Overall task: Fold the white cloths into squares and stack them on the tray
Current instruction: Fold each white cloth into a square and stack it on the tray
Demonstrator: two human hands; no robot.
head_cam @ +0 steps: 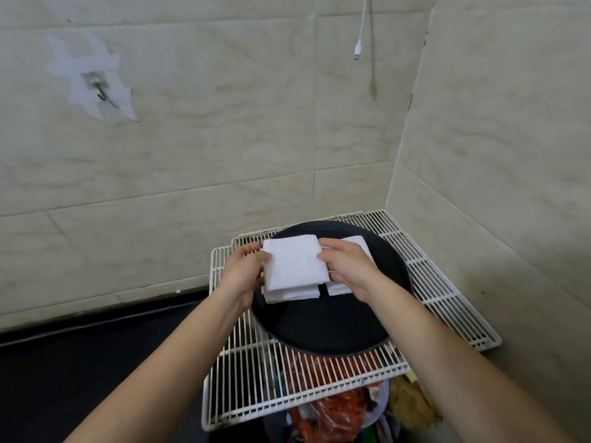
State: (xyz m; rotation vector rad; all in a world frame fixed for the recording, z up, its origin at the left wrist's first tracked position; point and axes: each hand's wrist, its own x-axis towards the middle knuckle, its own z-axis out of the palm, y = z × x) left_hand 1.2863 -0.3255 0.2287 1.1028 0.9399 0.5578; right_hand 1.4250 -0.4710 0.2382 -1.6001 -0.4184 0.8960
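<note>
A folded white cloth [295,262] is held square between both hands just above the round black tray [323,327]. My left hand [243,271] grips its left edge and my right hand [350,266] grips its right edge. Directly beneath it a stack of folded white cloths [291,294] lies on the tray's left part. A second white stack [355,243] sits to the right, mostly hidden behind my right hand.
The tray rests on white wire racks [425,282] pushed into a tiled wall corner. Red bags and clutter [332,414] lie under the racks. A white cable plug [357,52] hangs from above, and a metal hook [102,91] sticks out of the left wall.
</note>
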